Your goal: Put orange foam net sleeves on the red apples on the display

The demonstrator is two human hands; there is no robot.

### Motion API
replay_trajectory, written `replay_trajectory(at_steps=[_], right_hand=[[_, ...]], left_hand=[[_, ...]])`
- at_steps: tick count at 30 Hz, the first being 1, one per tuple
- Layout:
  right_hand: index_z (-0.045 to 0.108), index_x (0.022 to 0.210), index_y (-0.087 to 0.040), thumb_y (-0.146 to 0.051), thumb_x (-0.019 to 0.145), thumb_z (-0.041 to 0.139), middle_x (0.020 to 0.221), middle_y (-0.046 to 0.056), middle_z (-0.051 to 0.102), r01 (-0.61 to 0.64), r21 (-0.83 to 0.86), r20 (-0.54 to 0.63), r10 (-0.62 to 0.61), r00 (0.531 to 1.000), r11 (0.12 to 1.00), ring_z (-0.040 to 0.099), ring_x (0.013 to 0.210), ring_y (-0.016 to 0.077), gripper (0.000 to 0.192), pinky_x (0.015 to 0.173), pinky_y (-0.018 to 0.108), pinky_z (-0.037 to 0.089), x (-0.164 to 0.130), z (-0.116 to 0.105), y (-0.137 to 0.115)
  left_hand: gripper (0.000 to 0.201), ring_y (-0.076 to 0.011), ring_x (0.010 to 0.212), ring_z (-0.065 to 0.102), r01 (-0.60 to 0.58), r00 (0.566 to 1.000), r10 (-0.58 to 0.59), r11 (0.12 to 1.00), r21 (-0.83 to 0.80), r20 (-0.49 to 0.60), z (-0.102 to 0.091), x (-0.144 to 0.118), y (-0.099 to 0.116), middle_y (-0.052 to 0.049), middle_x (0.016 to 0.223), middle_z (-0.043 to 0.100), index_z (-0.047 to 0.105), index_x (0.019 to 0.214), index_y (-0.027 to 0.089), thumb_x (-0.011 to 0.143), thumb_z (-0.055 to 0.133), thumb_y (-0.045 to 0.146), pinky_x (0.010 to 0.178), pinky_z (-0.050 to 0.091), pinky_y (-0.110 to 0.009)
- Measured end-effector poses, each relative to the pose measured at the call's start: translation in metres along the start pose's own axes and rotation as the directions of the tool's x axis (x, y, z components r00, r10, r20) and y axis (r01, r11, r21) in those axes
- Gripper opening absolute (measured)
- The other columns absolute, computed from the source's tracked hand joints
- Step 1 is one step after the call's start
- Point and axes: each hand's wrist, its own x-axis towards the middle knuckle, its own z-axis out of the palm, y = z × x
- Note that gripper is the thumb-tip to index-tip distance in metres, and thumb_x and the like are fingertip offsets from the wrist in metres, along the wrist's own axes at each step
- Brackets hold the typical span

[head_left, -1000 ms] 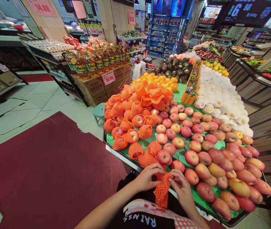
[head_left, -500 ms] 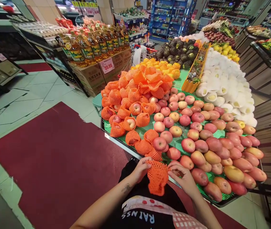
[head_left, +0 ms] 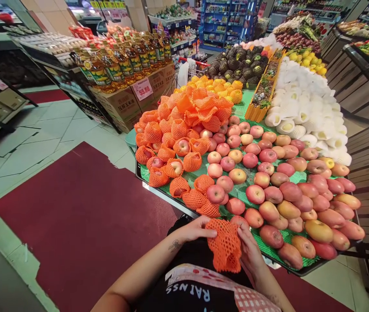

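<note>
An orange foam fruit net (head_left: 225, 247) is held up in front of my body, above the black apron. My left hand (head_left: 200, 229) grips its upper left side, thumb lying across the mesh. On the opposite side my right hand (head_left: 249, 250) has its fingers closed on the net's right edge. A red apple (head_left: 239, 221) shows just behind my right fingertips; whether they touch it I cannot tell. Just beyond the hands, apples in orange nets (head_left: 194, 199) lie at the display's near left corner, beside bare apples (head_left: 255, 194).
A pile of empty orange nets (head_left: 204, 106) rests on the wrapped apples. White-netted fruit (head_left: 304, 104) fills the right rear of the stand. Oil bottles (head_left: 115, 65) stand on cartons at the left. Dark red matting (head_left: 83, 225) covers the floor on my left.
The net has shifted slightly right and looks wider. My left thumb now lies over the mesh, and my right hand has turned and closed in at its side. The view has shifted slightly.
</note>
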Motion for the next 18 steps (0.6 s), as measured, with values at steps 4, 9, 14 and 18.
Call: replay_trajectory(at_steps=[4, 9, 14, 18], right_hand=[[0.073, 0.087, -0.024, -0.052, 0.063, 0.093, 0.081, 0.003, 0.072, -0.106, -0.194, 0.200, 0.145, 0.969, 0.975, 0.066, 0.075, 0.0225, 0.042, 0.077, 0.038, 0.053, 0.014, 0.005, 0.013], [0.070, 0.086, -0.026, -0.064, 0.064, 0.086, 0.085, 0.004, 0.073, -0.032, -0.192, 0.071, 0.046, 0.996, 0.981, 0.066, 0.074, 0.0231, 0.046, 0.072, 0.040, 0.055, 0.051, 0.008, 0.003], [0.063, 0.084, -0.028, -0.057, 0.073, 0.081, 0.085, -0.001, 0.069, 0.171, -0.274, -0.118, -0.210, 0.971, 0.946, 0.063, 0.075, 0.0200, 0.036, 0.064, 0.031, 0.050, 0.096, 0.020, -0.030], [0.062, 0.084, -0.025, -0.059, 0.076, 0.076, 0.082, -0.002, 0.064, 0.295, -0.416, -0.176, -0.394, 0.902, 0.860, 0.058, 0.078, 0.0183, 0.037, 0.070, 0.029, 0.049, 0.123, 0.036, -0.034]], left_hand=[[0.056, -0.0102, 0.060, 0.050, -0.075, 0.968, 0.100, 0.991, 0.112, -0.232, -0.017, 0.008, 0.007, 0.000, 0.066, 0.063, 0.069, 0.071, 0.012, 0.066, 0.084, 0.066, 0.061, 0.038, -0.023], [0.051, -0.0105, 0.061, 0.047, -0.108, 0.938, 0.206, 0.938, 0.329, -0.280, -0.044, 0.021, 0.021, 0.002, 0.067, 0.058, 0.067, 0.073, 0.013, 0.077, 0.076, 0.063, 0.059, 0.035, -0.024], [0.048, -0.0129, 0.065, 0.046, -0.170, 0.815, 0.434, 0.812, 0.558, -0.383, -0.069, 0.046, 0.032, 0.003, 0.067, 0.052, 0.059, 0.069, 0.017, 0.085, 0.065, 0.062, 0.064, 0.036, -0.026], [0.039, -0.0164, 0.068, 0.051, 0.027, 0.667, 0.499, 0.726, 0.687, -0.554, -0.074, 0.064, 0.029, 0.001, 0.069, 0.057, 0.057, 0.071, 0.019, 0.093, 0.057, 0.050, 0.069, 0.038, -0.027]])
